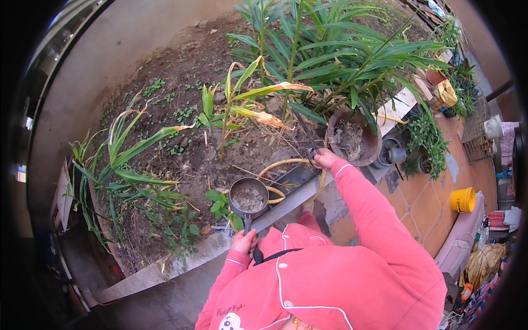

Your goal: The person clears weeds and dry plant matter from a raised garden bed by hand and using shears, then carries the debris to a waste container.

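My left hand [244,241] grips the dark handle of a small saucepan [248,197], which holds grey ash-like material and stands out over the edge of the soil bed. My right hand [326,159] is closed around the lower end of a long dark metal tool [304,128], whose kind I cannot tell; it points up toward the leafy plants. Just right of that hand is a round clay pot [354,138] with grey, ashy matter inside. A yellow hose [284,162] curls between the saucepan and my right hand.
Tall green plants [330,62] and a yellowing plant [227,111] grow in the soil bed. Its pale ledge [165,268] runs below. At right are a grey bucket [390,152], a yellow bucket [463,200] on the tiled-floor side and a wire cage [474,132].
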Motion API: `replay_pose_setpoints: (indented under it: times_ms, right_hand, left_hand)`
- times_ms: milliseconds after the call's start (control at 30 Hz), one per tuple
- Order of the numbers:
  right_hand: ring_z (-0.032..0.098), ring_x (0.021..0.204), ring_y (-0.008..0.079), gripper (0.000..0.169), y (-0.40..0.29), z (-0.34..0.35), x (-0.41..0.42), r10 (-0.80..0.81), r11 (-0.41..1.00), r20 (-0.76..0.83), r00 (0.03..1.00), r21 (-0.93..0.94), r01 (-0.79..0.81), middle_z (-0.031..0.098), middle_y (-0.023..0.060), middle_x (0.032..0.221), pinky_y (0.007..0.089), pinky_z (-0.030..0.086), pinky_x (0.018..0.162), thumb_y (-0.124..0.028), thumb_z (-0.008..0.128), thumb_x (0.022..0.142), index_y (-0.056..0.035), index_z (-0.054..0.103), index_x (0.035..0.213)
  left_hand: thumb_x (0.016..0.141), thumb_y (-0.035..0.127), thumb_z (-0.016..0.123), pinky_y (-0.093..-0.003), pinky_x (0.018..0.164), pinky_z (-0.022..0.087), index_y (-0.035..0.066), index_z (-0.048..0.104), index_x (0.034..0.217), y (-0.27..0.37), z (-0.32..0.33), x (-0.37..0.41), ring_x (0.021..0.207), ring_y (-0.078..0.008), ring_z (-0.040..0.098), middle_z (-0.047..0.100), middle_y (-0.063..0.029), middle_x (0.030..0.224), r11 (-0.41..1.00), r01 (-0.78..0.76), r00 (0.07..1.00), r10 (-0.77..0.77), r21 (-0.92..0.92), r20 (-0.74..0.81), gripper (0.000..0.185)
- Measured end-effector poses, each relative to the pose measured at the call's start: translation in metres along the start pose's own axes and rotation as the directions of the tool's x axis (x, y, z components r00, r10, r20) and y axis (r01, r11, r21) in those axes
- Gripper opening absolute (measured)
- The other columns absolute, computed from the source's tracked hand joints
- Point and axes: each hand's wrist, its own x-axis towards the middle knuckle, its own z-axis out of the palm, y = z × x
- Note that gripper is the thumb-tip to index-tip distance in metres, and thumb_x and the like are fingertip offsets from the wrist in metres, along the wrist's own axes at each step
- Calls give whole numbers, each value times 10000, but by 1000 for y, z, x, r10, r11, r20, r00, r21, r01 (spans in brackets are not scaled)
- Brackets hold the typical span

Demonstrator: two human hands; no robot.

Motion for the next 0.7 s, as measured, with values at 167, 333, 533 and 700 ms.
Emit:
replay_pose_setpoints:
  times_ms: [167,333,533,700]
  right_hand:
    - [296,432,40,246,-14,12,-66,-133,723,21,991,685,83,361,-41,574,182,191,355,-238,452,836,-13,501,923]
    - [263,440,22,276,-24,21,-157,-211,626,28,977,772,113,320,-64,588,169,173,359,-231,456,854,-4,454,1010]
    - [244,432,33,352,-16,37,-256,-220,531,116,969,847,19,309,-46,604,173,171,357,-277,481,843,4,448,1053]
    - [245,430,40,372,-7,45,-243,-214,286,250,944,940,-184,337,-27,637,168,183,346,-287,456,852,5,426,1082]
  left_hand:
    - [813,184,557,-225,317,243,76,456,718,3,5,4,355,-74,337,434,6,541,999,15,999,-14,-35,40,176]
    - [806,179,568,-223,315,248,77,450,750,12,10,4,358,-71,340,431,-4,547,994,34,999,-31,-99,30,166]
    - [802,175,573,-218,314,250,77,446,758,7,1,12,363,-65,341,428,0,551,992,22,999,-17,-123,43,167]
    - [799,180,577,-216,313,248,79,449,765,-1,0,15,365,-63,338,427,3,557,992,27,998,-20,-125,52,167]
